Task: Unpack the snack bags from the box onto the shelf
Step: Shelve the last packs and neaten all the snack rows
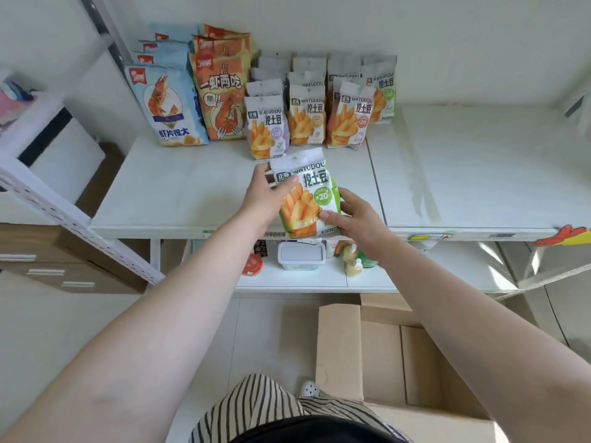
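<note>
Head view: we hold a green-edged fries bag (308,193) upright over the shelf (179,193) front, left hand (267,195) gripping its upper side, right hand (353,219) its lower corner; the matching green row (382,91) lies back-right, nearer our right hand.

The white shelf (192,199) carries upright snack bags along its back: blue prawn-chip bags (166,103) at the left, orange prawn bags (220,91) beside them, then rows of fries bags (307,113). The lower shelf (303,278) holds a lidded tub (301,255) and what look like small bottles (353,260). A cardboard box (383,353) sits on the floor (271,334).
</note>
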The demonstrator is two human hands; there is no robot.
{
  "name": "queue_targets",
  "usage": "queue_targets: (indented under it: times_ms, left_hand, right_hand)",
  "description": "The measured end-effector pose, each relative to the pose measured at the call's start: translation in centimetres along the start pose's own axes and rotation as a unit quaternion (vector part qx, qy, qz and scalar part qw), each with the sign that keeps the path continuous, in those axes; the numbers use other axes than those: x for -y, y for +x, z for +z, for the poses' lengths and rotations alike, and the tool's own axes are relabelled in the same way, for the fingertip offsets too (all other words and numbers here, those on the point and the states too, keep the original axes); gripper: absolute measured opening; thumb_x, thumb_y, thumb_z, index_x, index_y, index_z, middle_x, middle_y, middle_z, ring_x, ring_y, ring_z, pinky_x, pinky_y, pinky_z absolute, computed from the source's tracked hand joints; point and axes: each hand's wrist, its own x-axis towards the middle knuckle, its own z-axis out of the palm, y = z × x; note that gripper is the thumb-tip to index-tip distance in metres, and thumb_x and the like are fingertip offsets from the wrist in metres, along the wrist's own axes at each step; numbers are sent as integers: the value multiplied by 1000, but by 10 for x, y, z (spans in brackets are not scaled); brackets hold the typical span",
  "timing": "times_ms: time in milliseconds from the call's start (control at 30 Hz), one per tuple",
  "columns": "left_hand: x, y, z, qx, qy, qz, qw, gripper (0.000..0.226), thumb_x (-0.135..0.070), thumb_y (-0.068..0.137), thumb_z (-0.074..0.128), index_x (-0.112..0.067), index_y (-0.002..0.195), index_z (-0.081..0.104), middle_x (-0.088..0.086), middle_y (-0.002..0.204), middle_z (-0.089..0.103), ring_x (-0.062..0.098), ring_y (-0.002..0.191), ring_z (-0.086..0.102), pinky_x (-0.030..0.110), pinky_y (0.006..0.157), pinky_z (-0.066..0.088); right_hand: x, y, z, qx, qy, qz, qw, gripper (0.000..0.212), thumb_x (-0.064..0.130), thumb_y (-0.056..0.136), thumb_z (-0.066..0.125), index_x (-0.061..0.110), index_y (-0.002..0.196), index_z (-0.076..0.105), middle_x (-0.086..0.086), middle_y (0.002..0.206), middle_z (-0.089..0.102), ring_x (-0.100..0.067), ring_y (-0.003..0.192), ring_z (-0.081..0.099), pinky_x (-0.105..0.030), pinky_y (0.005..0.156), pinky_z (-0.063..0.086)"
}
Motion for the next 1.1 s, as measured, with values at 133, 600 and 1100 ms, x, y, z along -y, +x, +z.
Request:
queue_targets:
  times_ms: [133,600,1100]
  left_hand:
    - [-11,36,3,42,33,32,998,61,-16,84,74,-16,136,41,-2,116,56,9,102,53,9,72,43]
    - [-42,161,47,212,188,135,949,18,-29,86,71,-12,85,67,-1,81,59,13,79,51,24,69,36]
    - [-38,162,136,213,174,106,955,11,-19,85,72,-16,78,65,-6,76,61,6,73,55,21,69,40]
  right_hand:
    - [2,23,-10,-20,-15,2,1000,50,8,85,74,20,131,57,-9,119,69,-29,112,65,-46,95,54]
    - [-4,81,-26,-163,-93,-12,982,55,5,77,80,16,126,57,2,107,67,4,83,64,-13,72,50]
    - [-34,97,-84,-257,-179,-19,949,64,15,73,84,21,128,51,13,103,66,-4,92,62,-18,76,45]
